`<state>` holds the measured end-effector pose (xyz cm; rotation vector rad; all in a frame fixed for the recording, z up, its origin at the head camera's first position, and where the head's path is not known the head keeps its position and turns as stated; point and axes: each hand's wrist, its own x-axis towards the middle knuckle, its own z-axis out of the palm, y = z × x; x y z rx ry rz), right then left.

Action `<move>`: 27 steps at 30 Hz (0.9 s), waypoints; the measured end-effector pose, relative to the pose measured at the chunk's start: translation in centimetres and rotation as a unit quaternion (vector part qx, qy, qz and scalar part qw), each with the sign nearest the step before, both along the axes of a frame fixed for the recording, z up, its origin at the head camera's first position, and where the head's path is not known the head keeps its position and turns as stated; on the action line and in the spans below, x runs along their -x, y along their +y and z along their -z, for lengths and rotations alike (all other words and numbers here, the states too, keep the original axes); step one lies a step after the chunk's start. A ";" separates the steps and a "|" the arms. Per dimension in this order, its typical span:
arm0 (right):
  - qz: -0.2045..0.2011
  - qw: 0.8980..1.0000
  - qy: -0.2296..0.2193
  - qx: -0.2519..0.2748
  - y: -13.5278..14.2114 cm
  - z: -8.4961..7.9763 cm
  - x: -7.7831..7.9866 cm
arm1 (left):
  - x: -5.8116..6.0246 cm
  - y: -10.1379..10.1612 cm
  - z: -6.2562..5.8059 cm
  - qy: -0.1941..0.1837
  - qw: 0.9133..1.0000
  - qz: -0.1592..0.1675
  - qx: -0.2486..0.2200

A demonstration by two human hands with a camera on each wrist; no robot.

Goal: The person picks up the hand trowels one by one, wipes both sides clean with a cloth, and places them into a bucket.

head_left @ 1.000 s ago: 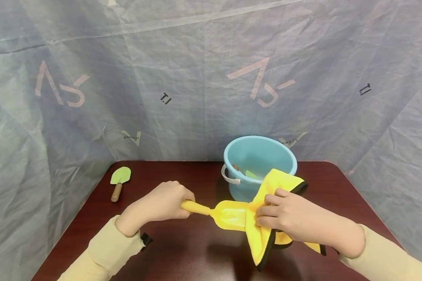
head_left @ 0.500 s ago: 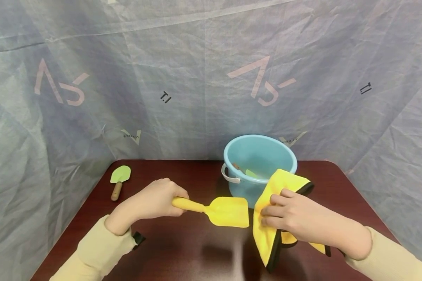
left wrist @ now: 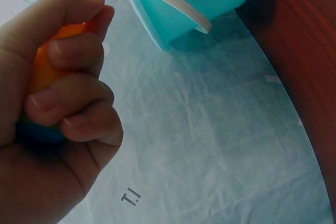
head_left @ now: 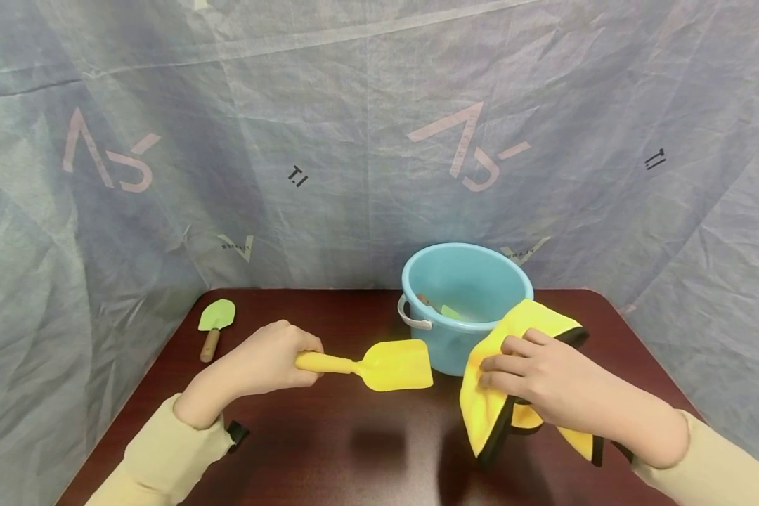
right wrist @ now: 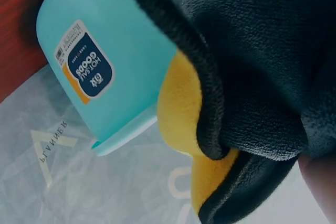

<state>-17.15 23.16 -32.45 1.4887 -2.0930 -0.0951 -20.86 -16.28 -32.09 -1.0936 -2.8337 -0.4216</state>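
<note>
My left hand [head_left: 272,358] grips the handle of a yellow toy shovel [head_left: 395,365], its flat blade pointing right above the table. In the left wrist view, curled fingers [left wrist: 79,98] wrap the handle and the blade is out of frame. A yellow cloth with dark edging [head_left: 496,358] hangs bunched from my right hand [head_left: 544,379], just right of the blade and apart from it. The cloth's dark underside [right wrist: 252,77] fills much of the right wrist view and hides most of that hand. Behind the cloth stands a light blue bucket [head_left: 439,351], its rim partly overlapped by it.
Inside the bucket lie a pale green piece [head_left: 450,312] and a brownish one. A small trowel [head_left: 217,316] with a green blade and wooden handle rests at the table's left. The dark red table [head_left: 329,450] ends at a grey fabric backdrop [head_left: 329,140].
The cloth was against the shovel blade and has come away from it. My left hand has moved left and slightly up with the shovel; my right hand has shifted right with the cloth.
</note>
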 end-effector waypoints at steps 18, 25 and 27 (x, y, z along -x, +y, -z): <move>0.020 0.991 0.054 0.122 -2.1 -2.3 -0.6 | 0.7 1.3 1.2 0.015 1.000 0.010 0.025; 0.017 0.990 0.044 0.131 -3.4 -2.8 -1.0 | 0.9 2.4 1.2 0.025 0.999 0.025 0.029; 0.019 0.991 0.035 0.128 -3.6 -2.9 -1.0 | 0.9 2.6 1.2 0.028 0.999 0.029 0.030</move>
